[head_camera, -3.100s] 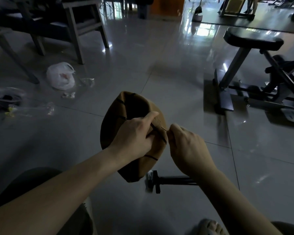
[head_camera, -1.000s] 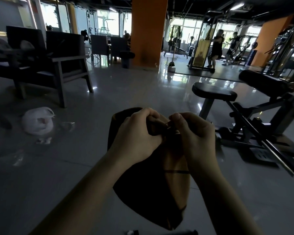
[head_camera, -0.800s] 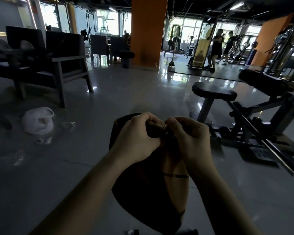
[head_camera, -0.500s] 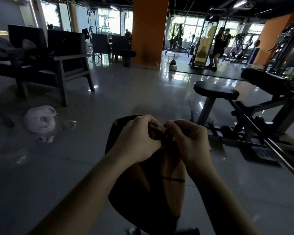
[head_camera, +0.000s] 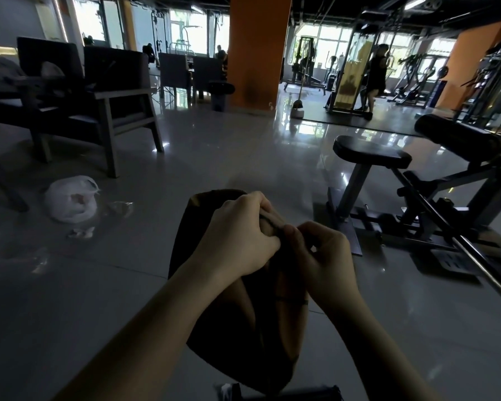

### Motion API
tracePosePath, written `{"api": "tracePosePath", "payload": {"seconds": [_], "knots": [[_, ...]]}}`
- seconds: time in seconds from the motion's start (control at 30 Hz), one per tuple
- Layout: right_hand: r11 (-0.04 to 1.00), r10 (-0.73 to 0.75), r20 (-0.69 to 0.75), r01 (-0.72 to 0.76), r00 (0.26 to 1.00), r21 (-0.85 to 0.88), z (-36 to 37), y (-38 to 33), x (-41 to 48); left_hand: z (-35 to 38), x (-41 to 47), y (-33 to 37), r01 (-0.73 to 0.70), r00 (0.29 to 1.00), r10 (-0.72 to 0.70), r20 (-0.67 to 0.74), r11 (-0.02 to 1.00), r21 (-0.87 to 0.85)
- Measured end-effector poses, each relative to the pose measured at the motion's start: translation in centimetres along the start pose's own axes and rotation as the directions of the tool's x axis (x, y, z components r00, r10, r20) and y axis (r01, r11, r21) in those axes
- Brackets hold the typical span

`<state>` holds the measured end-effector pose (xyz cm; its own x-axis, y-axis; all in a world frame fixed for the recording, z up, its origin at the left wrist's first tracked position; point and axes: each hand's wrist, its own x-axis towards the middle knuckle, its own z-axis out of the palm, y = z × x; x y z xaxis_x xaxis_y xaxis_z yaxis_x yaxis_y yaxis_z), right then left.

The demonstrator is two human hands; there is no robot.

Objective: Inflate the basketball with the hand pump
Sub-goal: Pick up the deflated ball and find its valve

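Markings on the basketball (head_camera: 243, 328) are too dark to read. The ball is deflated and folded, held up above the floor (head_camera: 113, 299) in front of the person. Left hand (head_camera: 237, 235): fingers curled tight, gripping the ball's upper fold. Right hand (head_camera: 321, 253): thumb and forefinger pinch a small dark piece (head_camera: 282, 231) at that fold, touching the left hand; what the piece is cannot be told. The pump (head_camera: 289, 395) lies on the floor beneath the ball, at the bottom edge.
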<state>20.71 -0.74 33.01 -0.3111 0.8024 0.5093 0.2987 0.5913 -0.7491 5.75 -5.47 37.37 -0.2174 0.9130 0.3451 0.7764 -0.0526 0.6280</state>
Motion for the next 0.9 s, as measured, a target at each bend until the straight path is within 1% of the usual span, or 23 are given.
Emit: {"api": "tracePosePath", "payload": {"seconds": [0.1,0.2,0.3,0.37,0.43,0.57,0.63,0.67,0.73,0.8,0.83,0.9], "knots": [[0.997,0.004,-0.024,-0.002,1.0,0.078,0.1,0.0,-0.4,0.0,-0.2,0.5,-0.06,0.998,0.059,0.005,0.997,0.047],[0.984,0.047,-0.028,-0.042,0.999,0.174,-0.1,-0.4,-0.5,0.2,-0.6,0.8,-0.107,0.994,0.106,0.016,0.989,0.103],[0.953,0.102,0.025,-0.105,0.994,0.284,-0.2,-1.2,-0.7,0.2,-0.9,1.2,-0.145,0.989,0.147,-0.004,0.98,0.138],[0.919,0.163,0.089,-0.184,0.983,0.35,-0.3,-1.6,-0.7,0.3,-1.0,1.2,-0.149,0.988,0.152,-0.013,0.979,0.136],[0.86,0.25,0.164,-0.296,0.954,0.416,-0.4,-1.8,-0.6,0.4,-1.0,1.2,-0.151,0.988,0.154,-0.011,0.978,0.146],[0.672,0.417,0.322,-0.527,0.85,0.52,-0.9,-1.4,-0.2,0.6,-1.1,1.3,-0.172,0.985,0.175,-0.003,0.971,0.167],[0.612,0.455,0.371,-0.587,0.809,0.53,-1.0,-1.0,0.0,0.8,-1.1,1.3,-0.184,0.982,0.188,-0.01,0.968,0.173],[0.605,0.467,0.379,-0.601,0.799,0.522,-1.1,-1.0,0.0,0.9,-1.1,1.2,-0.188,0.981,0.194,-0.016,0.966,0.18],[0.633,0.486,0.362,-0.606,0.795,0.482,-1.1,-1.4,0.1,1.0,-1.0,1.1,-0.201,0.978,0.208,-0.017,0.959,0.199],[0.72,0.481,0.305,-0.569,0.822,0.398,-0.7,-2.2,0.0,1.3,-1.0,1.0,-0.214,0.975,0.221,-0.005,0.951,0.222],[0.795,0.452,0.258,-0.517,0.854,0.319,-0.5,-2.5,-0.1,1.4,-1.0,0.9,-0.217,0.975,0.223,0.0,0.949,0.23],[0.938,0.313,0.179,-0.334,0.933,0.096,0.0,-2.5,-0.4,1.5,-0.9,0.6,-0.214,0.976,0.22,0.003,0.949,0.231]]}}
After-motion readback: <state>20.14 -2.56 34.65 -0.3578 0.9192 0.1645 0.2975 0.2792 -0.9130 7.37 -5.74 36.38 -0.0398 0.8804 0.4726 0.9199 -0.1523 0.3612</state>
